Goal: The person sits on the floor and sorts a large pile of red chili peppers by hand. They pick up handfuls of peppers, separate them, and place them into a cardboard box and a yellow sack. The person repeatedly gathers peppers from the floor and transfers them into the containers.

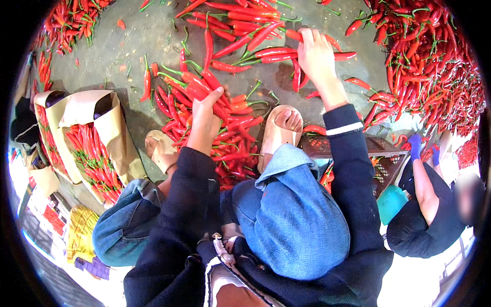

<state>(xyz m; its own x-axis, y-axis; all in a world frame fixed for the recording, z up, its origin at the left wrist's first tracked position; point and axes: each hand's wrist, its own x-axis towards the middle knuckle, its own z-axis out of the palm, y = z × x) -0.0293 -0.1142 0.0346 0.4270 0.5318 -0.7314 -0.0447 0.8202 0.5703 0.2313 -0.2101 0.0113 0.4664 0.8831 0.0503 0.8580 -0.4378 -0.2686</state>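
Note:
My left hand (pixel 207 117) grips a small bunch of red chili peppers (pixel 195 86), their green stems pointing up and to the left. Below that hand, more loose red chilies (pixel 238 153) are heaped on the floor between my feet. Farther forward on the right, my right hand (pixel 315 51) has its fingers closed around a red chili (pixel 294 35), whose ends stick out on both sides. Beside it lie several chilies, one of them passing beneath the hand. A spread of red chilies (pixel 253 23) covers the floor ahead.
Brown paper-wrapped packs of chilies (pixel 92 149) stand at the left. A large chili heap (pixel 433 69) rises at the right, with another pile (pixel 73 23) at far left. A brown plastic crate (pixel 389 169) sits by my right knee. A person with purple gloves (pixel 415 145) crouches at the right.

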